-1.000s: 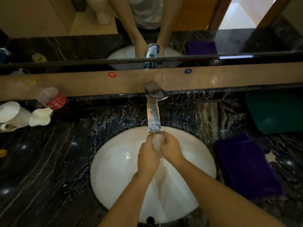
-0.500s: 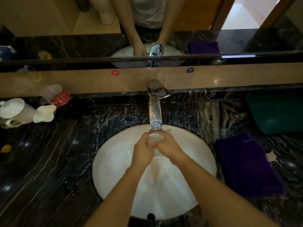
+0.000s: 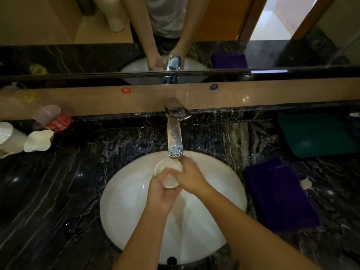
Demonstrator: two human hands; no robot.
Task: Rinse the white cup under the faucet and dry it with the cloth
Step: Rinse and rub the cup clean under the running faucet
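The white cup (image 3: 169, 173) is held over the white sink basin (image 3: 126, 201), tilted with its mouth toward the chrome faucet (image 3: 175, 133) and just under the spout. My left hand (image 3: 162, 191) wraps the cup's lower part from below. Over the cup's right side and rim lies my right hand (image 3: 190, 177). A folded purple cloth (image 3: 278, 193) rests on the black marble counter right of the basin. Whether water is running is hard to tell.
At the far left of the counter (image 3: 48, 191) stand a white mug (image 3: 7, 140), a small white dish (image 3: 38, 141) and a tipped plastic bottle with a red label (image 3: 51, 117). A dark green tray (image 3: 315, 133) sits back right. A mirror runs behind.
The cup has turned in my hands: its mouth and base now show, tilted toward the spout, where before both hands covered it. The hands stay under the faucet.
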